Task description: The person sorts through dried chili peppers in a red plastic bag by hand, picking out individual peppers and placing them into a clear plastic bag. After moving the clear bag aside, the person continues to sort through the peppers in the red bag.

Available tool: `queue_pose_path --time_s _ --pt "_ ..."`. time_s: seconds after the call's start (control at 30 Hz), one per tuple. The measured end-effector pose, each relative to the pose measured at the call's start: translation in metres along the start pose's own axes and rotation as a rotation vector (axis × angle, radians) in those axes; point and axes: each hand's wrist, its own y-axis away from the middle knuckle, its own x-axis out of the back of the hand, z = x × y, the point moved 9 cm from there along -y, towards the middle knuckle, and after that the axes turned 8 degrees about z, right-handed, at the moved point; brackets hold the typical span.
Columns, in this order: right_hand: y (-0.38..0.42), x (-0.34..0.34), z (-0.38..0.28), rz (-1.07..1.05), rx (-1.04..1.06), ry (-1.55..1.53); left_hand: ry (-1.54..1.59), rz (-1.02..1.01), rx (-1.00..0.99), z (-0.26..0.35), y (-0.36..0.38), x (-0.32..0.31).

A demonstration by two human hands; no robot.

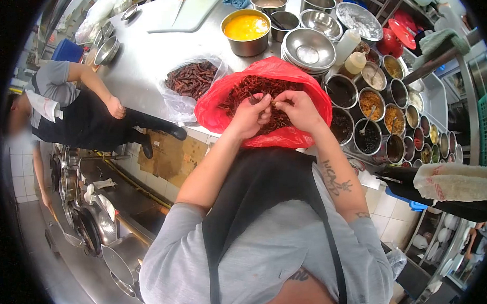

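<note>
A red plastic bag (212, 104) lies open on the steel table, full of dried red chilies (239, 95). Over its opening, my left hand (251, 117) is closed, with a dark chili pinched between thumb and fingers. My right hand (296, 108) is beside it, fingertips pressed together on something too small to make out. The two hands are close, with a narrow gap between the fingertips. Left of the red bag, a clear plastic bag (178, 109) holds larger dark red dried chilies (190, 80).
A pot of yellow liquid (247, 33) and stacked steel bowls (309, 49) stand behind the bag. Many sauce containers (341, 91) line the right. A cutting board (193, 13) lies at the back. Another person (65, 112) stands at left near pans.
</note>
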Motion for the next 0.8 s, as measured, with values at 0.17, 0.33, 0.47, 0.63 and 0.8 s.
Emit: queue_pose_path --time_s 0.17,0.33,0.47,0.63,0.8 --pt "0.006 -0.012 0.013 -0.12 -0.142 -0.41 0.04 -0.13 -0.038 0.005 0.008 -0.014" --pt "0.006 0.002 -0.001 -0.021 -0.006 0.028 -0.524 0.045 -0.246 0.036 0.011 -0.003" --pt "0.005 0.006 -0.007 -0.032 -0.011 0.177 -0.561 0.087 -0.259 0.04 0.012 -0.005" --pt "0.009 0.005 -0.028 0.025 0.047 0.259 -0.662 0.118 -0.406 0.044 0.007 -0.004" --pt "0.005 0.0 -0.013 0.086 0.039 0.218 -0.452 0.095 -0.318 0.03 0.008 -0.006"
